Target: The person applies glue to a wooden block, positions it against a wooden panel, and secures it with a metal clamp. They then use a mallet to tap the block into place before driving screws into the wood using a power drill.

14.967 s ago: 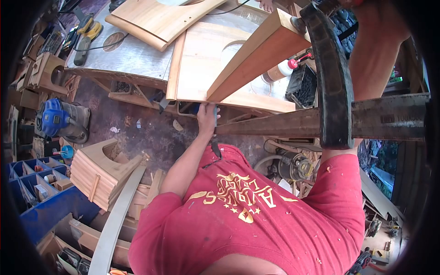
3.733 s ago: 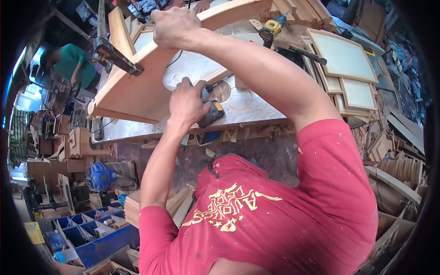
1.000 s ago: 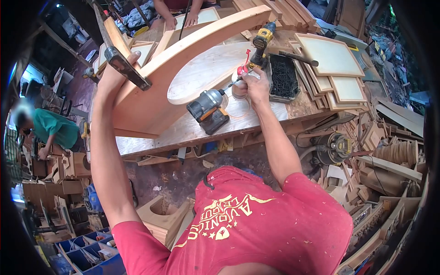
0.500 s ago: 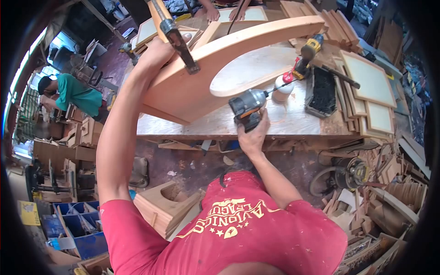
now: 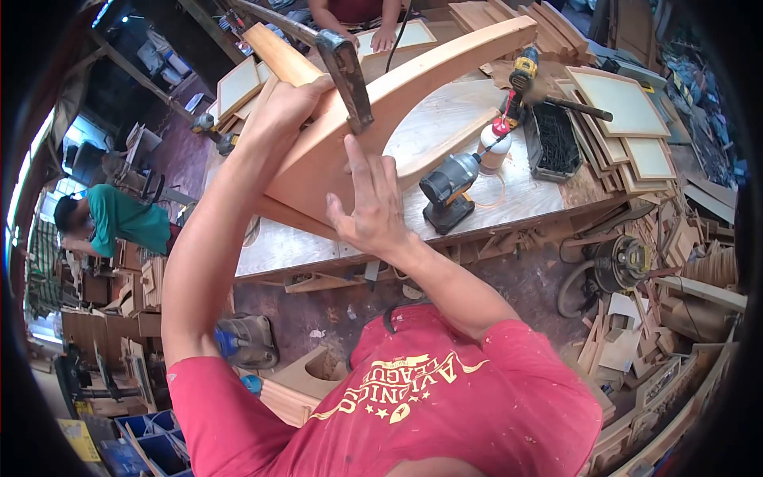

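left hand (image 5: 288, 107) clenches the curved panel (image 5: 318, 171) edge beside the bar clamp (image 5: 347, 67), propping it tilted. right hand (image 5: 367, 208) lies flat with fingers spread, bracing the face.

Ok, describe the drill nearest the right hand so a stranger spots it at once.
On the plywood workbench, right of the curved wooden frame, a cordless drill stands on its battery. It is grey and black; the other drill, farther back, is yellow.

Left hand (image 5: 288, 107) on curved panel (image 5: 445, 65)
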Demonstrator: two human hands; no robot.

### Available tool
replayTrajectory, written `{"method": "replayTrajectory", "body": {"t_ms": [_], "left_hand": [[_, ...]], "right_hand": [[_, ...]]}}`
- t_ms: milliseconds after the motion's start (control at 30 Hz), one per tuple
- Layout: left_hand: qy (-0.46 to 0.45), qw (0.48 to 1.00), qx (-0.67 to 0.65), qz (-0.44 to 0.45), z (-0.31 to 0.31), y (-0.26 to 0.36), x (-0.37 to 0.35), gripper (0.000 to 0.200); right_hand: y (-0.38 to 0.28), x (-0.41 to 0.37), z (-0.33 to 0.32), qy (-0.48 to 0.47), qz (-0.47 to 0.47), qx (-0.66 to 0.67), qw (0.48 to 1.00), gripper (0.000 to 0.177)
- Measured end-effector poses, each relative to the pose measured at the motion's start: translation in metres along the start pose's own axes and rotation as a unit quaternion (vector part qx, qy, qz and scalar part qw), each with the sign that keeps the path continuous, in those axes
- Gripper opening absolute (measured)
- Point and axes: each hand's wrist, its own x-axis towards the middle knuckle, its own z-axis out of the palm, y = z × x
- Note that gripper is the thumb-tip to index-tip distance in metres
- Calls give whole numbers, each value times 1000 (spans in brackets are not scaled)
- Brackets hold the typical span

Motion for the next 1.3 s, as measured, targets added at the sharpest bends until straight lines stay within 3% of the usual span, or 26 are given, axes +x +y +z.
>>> {"method": "replayTrajectory", "body": {"t_ms": [167,267,400,500,700,800,900,1100,1200,1300], "left_hand": [[-2,999,-14,-34,6,8,-11,45],[27,999,-7,18,5,-3,-1,47],[35,999,-2,25,5,-6,0,42],[13,1000,8,15,4,-2,0,38],[19,997,-57,44,12,4,-9,41],[24,997,-47,63,11,-2,-6,44],[26,998,-15,48,10,-1,-10,47],[43,997,-21,65,6,-5,-5,51],[54,995,-2,87,7,-9,-3,50],[23,998,-62,13,5,-8,-4,44]], "right_hand": [[10,-2,14,31,-5,-15,999,83],[10,0,10,34,-13,2,999,77],[16,2,5,37,-54,31,997,66],[13,6,1,38,24,52,998,64],[20,-13,10,-41,-64,26,997,75],[19,-16,14,33,-29,124,991,74],[4,-2,7,30,17,65,997,71],[12,-46,-11,-67,-56,62,994,70],[46,-104,-36,14,58,36,998,67],[75,-152,-57,67,152,-34,986,69]]}}
